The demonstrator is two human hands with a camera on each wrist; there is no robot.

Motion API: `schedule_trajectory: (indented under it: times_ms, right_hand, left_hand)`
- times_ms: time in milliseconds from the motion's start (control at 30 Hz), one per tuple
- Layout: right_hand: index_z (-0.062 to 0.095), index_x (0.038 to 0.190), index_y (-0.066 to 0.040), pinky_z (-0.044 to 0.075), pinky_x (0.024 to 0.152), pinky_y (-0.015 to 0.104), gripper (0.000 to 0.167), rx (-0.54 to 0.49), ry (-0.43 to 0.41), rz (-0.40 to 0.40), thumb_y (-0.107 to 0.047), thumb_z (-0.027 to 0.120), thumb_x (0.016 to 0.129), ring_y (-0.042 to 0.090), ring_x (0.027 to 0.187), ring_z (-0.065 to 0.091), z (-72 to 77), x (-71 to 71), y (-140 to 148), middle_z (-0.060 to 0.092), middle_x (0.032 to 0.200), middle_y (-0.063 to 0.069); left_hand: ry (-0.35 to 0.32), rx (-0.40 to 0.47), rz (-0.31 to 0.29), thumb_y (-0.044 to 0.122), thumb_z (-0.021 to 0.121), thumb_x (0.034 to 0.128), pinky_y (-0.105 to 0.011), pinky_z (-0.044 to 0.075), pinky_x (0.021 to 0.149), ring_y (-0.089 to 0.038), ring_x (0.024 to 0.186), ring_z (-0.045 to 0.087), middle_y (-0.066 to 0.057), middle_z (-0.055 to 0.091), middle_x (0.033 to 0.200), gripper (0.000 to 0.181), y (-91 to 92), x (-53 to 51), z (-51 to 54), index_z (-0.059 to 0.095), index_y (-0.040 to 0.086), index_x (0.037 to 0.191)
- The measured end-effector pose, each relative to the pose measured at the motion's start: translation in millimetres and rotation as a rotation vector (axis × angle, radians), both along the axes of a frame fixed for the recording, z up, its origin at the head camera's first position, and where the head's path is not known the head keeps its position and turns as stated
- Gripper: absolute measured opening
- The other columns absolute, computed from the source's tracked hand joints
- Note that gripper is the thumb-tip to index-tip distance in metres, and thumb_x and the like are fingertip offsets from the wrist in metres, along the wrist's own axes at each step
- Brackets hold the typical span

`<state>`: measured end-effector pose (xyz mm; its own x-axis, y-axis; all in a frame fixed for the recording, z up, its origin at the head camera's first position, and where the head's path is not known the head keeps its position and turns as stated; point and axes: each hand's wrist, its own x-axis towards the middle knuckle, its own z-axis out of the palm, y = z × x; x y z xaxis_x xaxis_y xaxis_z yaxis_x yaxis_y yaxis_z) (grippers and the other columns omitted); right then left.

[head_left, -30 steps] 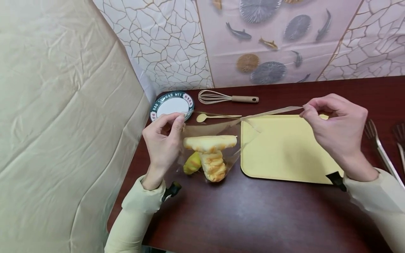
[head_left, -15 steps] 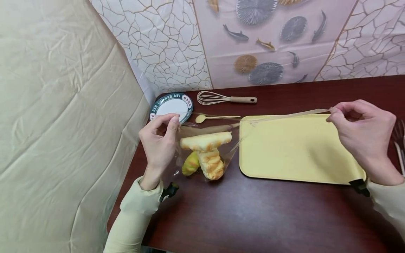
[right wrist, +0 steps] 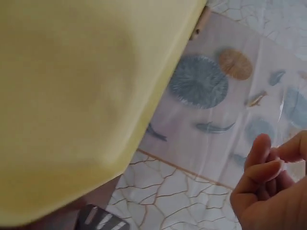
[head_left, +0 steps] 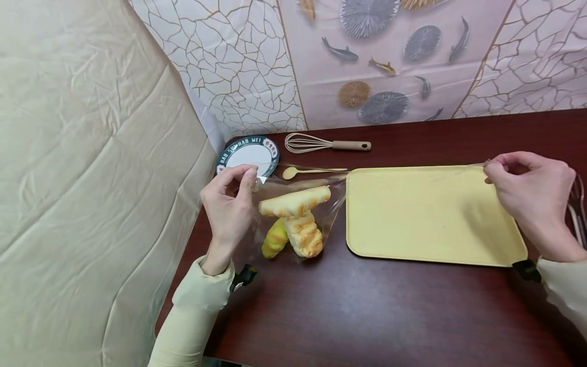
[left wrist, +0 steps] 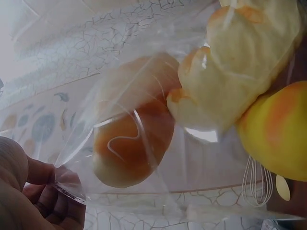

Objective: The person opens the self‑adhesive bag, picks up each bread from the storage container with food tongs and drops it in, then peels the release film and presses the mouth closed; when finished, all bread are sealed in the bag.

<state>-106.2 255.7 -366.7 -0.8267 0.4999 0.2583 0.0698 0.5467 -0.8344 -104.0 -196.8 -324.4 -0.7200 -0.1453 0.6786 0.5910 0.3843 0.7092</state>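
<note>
My left hand pinches the top left corner of a clear plastic bag, which hangs tilted over the dark table. Inside the bag are a long pale bread roll, a ridged golden bread and a yellow-green piece. In the left wrist view, thumb and finger grip the bag's crumpled edge. Far to the right, my right hand pinches the end of a thin clear strip above the tray. Whether that strip still joins the bag, I cannot tell.
A yellow tray lies beside the bag, under the right hand. Behind are a whisk, a yellow spoon and a round plate. Forks lie at the right edge. A patterned backdrop rises behind the table.
My right hand has moved right, away from the bag, drawing the strip out over the tray. The left hand has shifted slightly left, and the bag's long roll tilts more.
</note>
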Motion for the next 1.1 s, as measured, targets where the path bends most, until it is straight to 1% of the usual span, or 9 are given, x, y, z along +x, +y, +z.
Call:
schedule_trajectory:
  times_ms: [67,200,300,400,500,567,733,933,1100]
  right_hand:
    - [0.067,0.066,-0.045,0.029,0.057,0.015,0.033,0.077,-0.086,0.035,-0.024,0.063,0.091,-0.018,0.049,0.045,-5.5,-4.7,9.3,0.051,0.051,-0.044]
    - [0.083,0.088,-0.017,0.034,0.063,0.023,0.028,0.301,-0.253,0.19,-0.027,0.059,0.097,-0.01,0.06,0.05,-15.0,-15.3,24.2,0.063,0.054,-0.032]
    - [0.075,0.116,0.004,0.045,0.073,0.039,0.039,0.424,-0.342,0.296,-0.021,0.051,0.101,0.023,0.086,0.066,-16.0,-20.7,27.6,0.082,0.083,0.006]
    - [0.064,0.132,0.011,0.045,0.084,0.066,0.043,0.464,-0.34,0.335,-0.014,0.046,0.102,0.063,0.11,0.056,-11.9,-21.9,22.9,0.071,0.117,0.037]
    - [0.058,0.141,0.013,0.042,0.093,0.072,0.047,0.45,-0.273,0.348,-0.013,0.048,0.104,0.065,0.118,0.055,-3.9,-21.9,6.7,0.067,0.127,0.04]
    - [0.062,0.14,0.008,0.051,0.086,0.056,0.043,0.423,-0.225,0.389,-0.015,0.055,0.105,0.045,0.102,0.07,0.6,-22.2,-10.1,0.073,0.119,0.035]
    - [0.074,0.131,0.001,0.049,0.062,0.021,0.031,0.204,-0.238,0.646,-0.016,0.07,0.105,-0.007,0.069,0.062,3.1,-22.6,-68.6,0.081,0.105,0.022]
    - [0.061,0.149,0.002,0.059,0.09,0.024,0.045,-0.261,-0.416,0.863,-0.016,0.066,0.108,-0.002,0.099,0.07,-4.5,-34.1,-136.0,0.07,0.144,0.024]
    - [0.058,0.15,0.002,0.059,0.098,0.024,0.042,-0.611,-0.394,0.894,-0.008,0.061,0.109,-0.004,0.108,0.07,-13.8,-47.8,-169.8,0.076,0.134,0.004]
  left_hand:
    - [0.001,-0.009,0.008,0.002,0.074,0.0996,-0.014,0.046,0.061,0.0,0.067,0.058,-0.025,0.07,0.08,0.013,-1.4,-0.1,-0.4,0.079,-0.011,0.1]
    - [0.007,-0.012,0.009,0.002,0.074,0.0995,-0.014,0.044,0.061,0.0,0.067,0.056,-0.024,0.069,0.079,0.013,-3.4,-1.1,-1.8,0.078,-0.011,0.099]
    - [0.016,-0.01,0.008,0.001,0.074,0.0988,-0.014,0.044,0.061,0.0,0.067,0.055,-0.024,0.069,0.079,0.012,-3.5,-1.9,-2.4,0.078,-0.011,0.099]
    - [0.024,-0.001,-0.004,-0.001,0.074,0.0981,-0.013,0.045,0.062,0.001,0.068,0.057,-0.026,0.07,0.079,0.012,-2.4,-2.7,-2.2,0.078,-0.012,0.098]
    - [0.027,0.016,-0.027,-0.002,0.074,0.0975,-0.013,0.048,0.063,0.002,0.07,0.061,-0.028,0.071,0.079,0.011,-1.0,-2.8,-1.5,0.078,-0.013,0.098]
    - [0.027,0.027,-0.04,-0.003,0.074,0.0973,-0.013,0.05,0.064,0.002,0.071,0.063,-0.029,0.07,0.078,0.011,0.1,-2.2,-0.7,0.077,-0.014,0.097]
    - [0.018,0.039,-0.059,-0.004,0.073,0.0973,-0.013,0.05,0.063,0.002,0.069,0.063,-0.028,0.068,0.077,0.011,3.4,1.4,1.1,0.076,-0.015,0.097]
    - [0.015,0.03,-0.075,-0.004,0.074,0.0974,-0.014,0.05,0.063,0.0,0.068,0.062,-0.026,0.068,0.077,0.01,6.5,5.6,1.6,0.076,-0.014,0.097]
    - [0.018,0.032,-0.093,-0.005,0.074,0.0971,-0.014,0.052,0.064,-0.002,0.069,0.064,-0.025,0.068,0.077,0.009,5.6,7.3,2.5,0.076,-0.014,0.097]
